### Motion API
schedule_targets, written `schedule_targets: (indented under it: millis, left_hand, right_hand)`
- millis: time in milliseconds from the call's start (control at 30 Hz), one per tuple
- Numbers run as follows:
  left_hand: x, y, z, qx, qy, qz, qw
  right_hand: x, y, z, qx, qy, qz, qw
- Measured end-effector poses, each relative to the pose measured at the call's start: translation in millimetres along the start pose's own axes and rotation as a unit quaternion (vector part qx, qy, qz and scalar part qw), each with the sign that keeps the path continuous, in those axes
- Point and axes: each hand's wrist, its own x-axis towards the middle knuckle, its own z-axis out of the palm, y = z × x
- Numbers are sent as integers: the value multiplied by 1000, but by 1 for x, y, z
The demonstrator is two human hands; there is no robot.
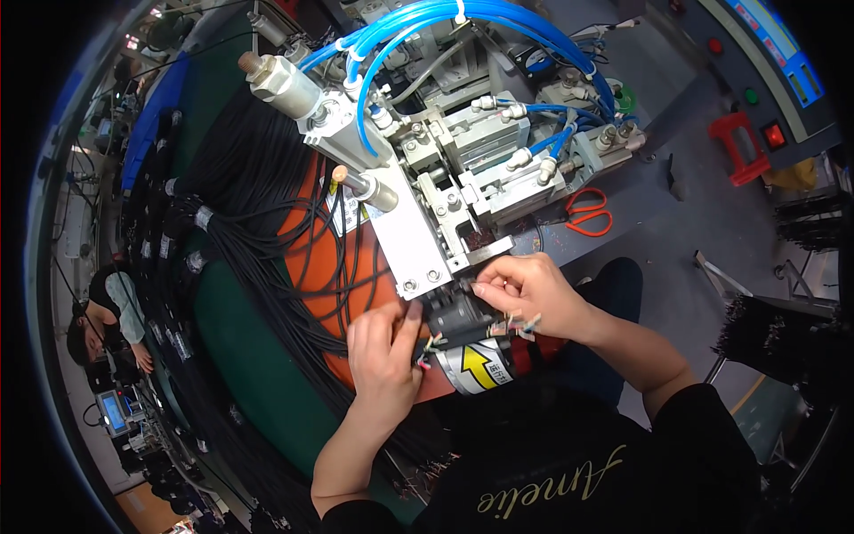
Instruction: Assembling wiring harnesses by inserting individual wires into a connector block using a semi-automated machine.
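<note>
Hands at the machine's black fixture, feeding cable ends.

We pinch a black cable (pixel 425 349) with coloured wire tips in our left hand (pixel 382 351), just below the black fixture (pixel 458 313). Our right hand (pixel 534 294) closes narrowly on another wire end (pixel 523 326) beside it, near the orange scissors (pixel 587 212).

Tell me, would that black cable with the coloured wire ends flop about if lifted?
Probably floppy: the black cable in the left hand resembles the cable bundles draping in curves. Its coloured wire ends, by the right hand, look thin and easily bent. Likely light.
</note>
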Motion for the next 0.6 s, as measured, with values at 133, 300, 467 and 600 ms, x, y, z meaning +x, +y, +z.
schedule_targets:
  millis: [133,300,467,600]
  left_hand:
    - [10,9,-2,90,46,11,995]
    - [-1,20,-4,-112,-20,132,985]
    - [-6,0,4,-86,-9,93,992]
    - [6,7,3,-196,7,13,981]
  right_hand:
    - [-7,-2,-3,-10,19,8,1000]
    - [-13,-12,2,42,-7,-70,997]
    - [-14,-20,5,247,-119,-9,962]
    - [-10,-16,11,167,-107,-80,977]
